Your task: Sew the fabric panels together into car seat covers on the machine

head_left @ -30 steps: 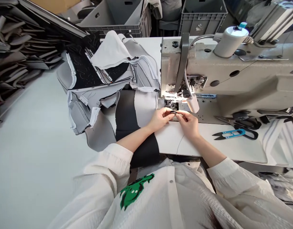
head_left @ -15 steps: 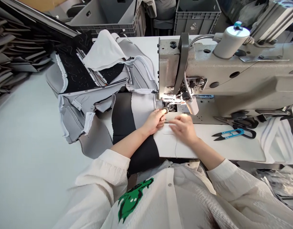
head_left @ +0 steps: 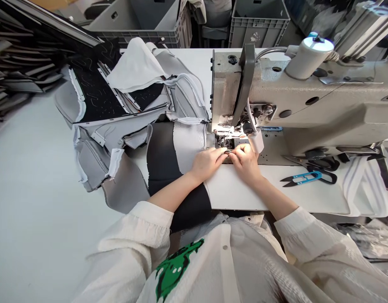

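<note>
Just in front of the open bed of the sewing machine (head_left: 253, 88), my left hand (head_left: 208, 163) and my right hand (head_left: 247, 162) meet at the fingertips. Between them they pinch a small round metal bobbin (head_left: 228, 152), mostly covered by the fingers. Behind it, machine parts show in the lit opening (head_left: 224, 142) below the needle area. A black and grey fabric piece (head_left: 162, 155) lies under my left forearm, joined or laid against a larger sewn grey cover (head_left: 115, 130).
Blue-handled thread snips (head_left: 303, 179) and black scissors (head_left: 326, 164) lie on the right. White striped strips (head_left: 367, 185) hang near the right edge. Grey crates (head_left: 259, 29) stand behind the table. Stacked fabric pieces (head_left: 17, 63) fill the far left. A thread cone (head_left: 309, 57) tops the machine.
My left hand has moved slightly right with the bobbin. My right hand, blurred and apart before, has come up to it and now grips it too.
</note>
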### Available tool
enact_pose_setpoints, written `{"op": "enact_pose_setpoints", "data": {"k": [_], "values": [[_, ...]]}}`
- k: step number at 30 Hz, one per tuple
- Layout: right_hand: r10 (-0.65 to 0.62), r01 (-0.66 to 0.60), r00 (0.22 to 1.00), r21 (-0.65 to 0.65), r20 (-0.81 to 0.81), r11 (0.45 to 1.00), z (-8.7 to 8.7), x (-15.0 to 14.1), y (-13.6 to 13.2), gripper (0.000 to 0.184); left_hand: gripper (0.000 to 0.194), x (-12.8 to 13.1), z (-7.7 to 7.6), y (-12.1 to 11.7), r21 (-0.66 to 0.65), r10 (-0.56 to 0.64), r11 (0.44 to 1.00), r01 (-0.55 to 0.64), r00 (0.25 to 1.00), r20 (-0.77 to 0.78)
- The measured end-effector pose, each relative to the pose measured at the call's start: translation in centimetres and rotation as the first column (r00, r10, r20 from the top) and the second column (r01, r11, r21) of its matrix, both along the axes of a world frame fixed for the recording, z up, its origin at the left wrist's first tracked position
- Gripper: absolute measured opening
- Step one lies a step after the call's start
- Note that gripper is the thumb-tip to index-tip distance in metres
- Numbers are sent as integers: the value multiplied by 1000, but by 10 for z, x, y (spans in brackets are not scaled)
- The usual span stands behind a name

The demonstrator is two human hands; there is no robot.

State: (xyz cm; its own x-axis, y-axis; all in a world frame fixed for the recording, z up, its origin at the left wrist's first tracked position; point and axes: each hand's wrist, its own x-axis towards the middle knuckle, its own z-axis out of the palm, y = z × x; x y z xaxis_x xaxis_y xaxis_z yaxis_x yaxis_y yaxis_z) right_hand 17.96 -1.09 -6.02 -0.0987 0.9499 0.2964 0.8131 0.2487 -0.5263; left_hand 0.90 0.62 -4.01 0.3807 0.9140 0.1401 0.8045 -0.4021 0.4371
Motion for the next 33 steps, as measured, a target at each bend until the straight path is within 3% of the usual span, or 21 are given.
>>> {"op": "enact_pose_setpoints", "data": {"k": [4, 8, 12, 15, 21, 33], "values": [[-108, 108, 994, -7, 36, 994, 0, -10, 22, 32, 41, 3, 0, 9, -63, 12, 998, -25, 980, -200], [-134, 140, 984, -44, 116, 989, -3, -19, 47, 39, 43, 5, -3, 15, -96, -31, 995, 5, 964, -265], [-174, 176, 982, -20, 75, 984, -9, -22, 58, 46, 58, 8, -4, 16, -126, -20, 992, -21, 949, -314], [-187, 185, 981, 31, 48, 982, -9, -18, 55, 43, 61, 9, -3, 16, -136, -6, 990, -38, 950, -312], [-38, 26, 981, 65, 189, 998, -1, -6, 26, 38, 60, 9, -5, 17, -128, -4, 991, -38, 949, -314], [-88, 57, 953, 114, 289, 992, 1, -13, 16, 34, 52, 10, 0, 17, -112, -10, 993, -32, 936, -353]]}}
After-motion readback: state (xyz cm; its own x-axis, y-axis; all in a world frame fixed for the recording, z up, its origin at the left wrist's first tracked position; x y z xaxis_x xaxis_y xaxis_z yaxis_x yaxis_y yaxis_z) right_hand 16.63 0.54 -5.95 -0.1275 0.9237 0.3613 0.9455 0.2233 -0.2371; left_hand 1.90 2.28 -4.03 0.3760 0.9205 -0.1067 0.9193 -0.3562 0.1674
